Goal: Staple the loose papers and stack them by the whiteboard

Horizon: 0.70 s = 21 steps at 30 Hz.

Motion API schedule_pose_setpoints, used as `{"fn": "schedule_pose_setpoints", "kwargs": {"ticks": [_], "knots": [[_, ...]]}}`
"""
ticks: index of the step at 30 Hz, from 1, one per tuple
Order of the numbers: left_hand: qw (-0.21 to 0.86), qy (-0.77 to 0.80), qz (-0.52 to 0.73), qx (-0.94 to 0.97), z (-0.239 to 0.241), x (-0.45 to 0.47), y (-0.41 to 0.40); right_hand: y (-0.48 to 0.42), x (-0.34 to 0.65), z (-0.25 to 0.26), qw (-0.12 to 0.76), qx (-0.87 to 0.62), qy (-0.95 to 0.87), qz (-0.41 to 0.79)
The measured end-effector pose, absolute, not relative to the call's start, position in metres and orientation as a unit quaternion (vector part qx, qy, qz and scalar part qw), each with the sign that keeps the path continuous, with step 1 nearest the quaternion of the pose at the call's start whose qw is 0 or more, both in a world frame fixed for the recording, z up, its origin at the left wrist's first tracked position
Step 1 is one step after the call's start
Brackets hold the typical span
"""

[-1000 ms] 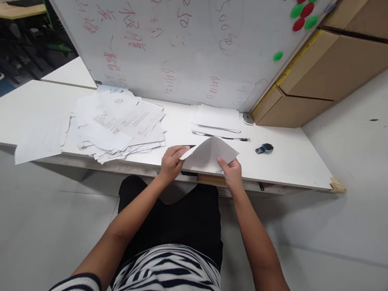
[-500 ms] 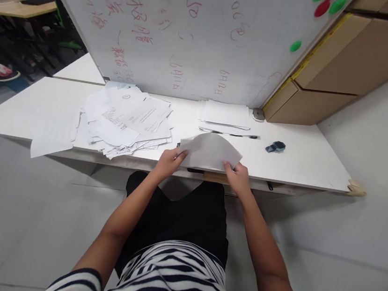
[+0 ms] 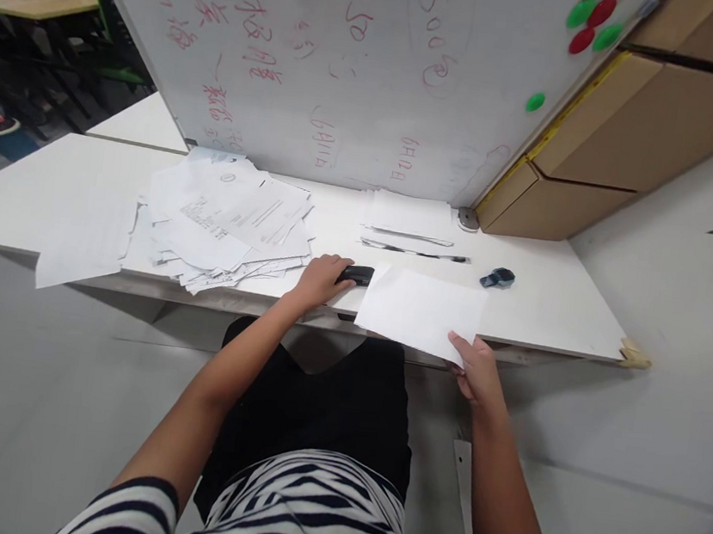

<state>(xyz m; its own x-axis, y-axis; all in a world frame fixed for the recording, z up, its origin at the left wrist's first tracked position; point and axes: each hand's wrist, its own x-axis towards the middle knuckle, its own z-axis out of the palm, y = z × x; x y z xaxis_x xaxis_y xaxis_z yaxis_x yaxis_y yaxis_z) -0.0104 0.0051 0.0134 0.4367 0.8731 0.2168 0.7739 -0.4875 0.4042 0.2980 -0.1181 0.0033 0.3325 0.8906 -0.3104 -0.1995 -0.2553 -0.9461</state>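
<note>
My left hand [image 3: 321, 281] is closed over the left end of a black stapler [image 3: 359, 275] lying on the white table near its front edge. Between my right thumb and fingers, my right hand [image 3: 477, 370] grips the lower right corner of a white sheet of paper [image 3: 424, 310]. Whether it is one sheet or a thin stack, I cannot tell. Its left edge lies against the stapler's right end, and the lower part juts past the table edge. The stapler's left part is hidden under my fingers.
A messy heap of printed papers [image 3: 225, 221] spreads left of my left hand. Toward the back lie a neat paper stack [image 3: 410, 215], a dark-striped thin strip [image 3: 416, 251] and a dark watch-like object [image 3: 497, 277]. The whiteboard [image 3: 366, 86] and cardboard boxes [image 3: 599, 115] stand behind.
My left hand has let go of the paper and taken hold of the stapler. My right hand has moved right and toward me with the paper, which was bowed and now lies flatter.
</note>
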Motion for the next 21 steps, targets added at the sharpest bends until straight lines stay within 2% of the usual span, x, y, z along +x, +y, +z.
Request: {"fn": "schedule_pose_setpoints", "kwargs": {"ticks": [8, 21], "knots": [[0.177, 0.505, 0.241, 0.809, 0.006, -0.012, 0.008, -0.122, 0.307, -0.006, 0.526, -0.619, -0.253, 0.525], [0.113, 0.500, 0.216, 0.831, -0.001, -0.012, 0.009, -0.123, 0.308, -0.014, 0.544, -0.575, -0.230, 0.566]]}}
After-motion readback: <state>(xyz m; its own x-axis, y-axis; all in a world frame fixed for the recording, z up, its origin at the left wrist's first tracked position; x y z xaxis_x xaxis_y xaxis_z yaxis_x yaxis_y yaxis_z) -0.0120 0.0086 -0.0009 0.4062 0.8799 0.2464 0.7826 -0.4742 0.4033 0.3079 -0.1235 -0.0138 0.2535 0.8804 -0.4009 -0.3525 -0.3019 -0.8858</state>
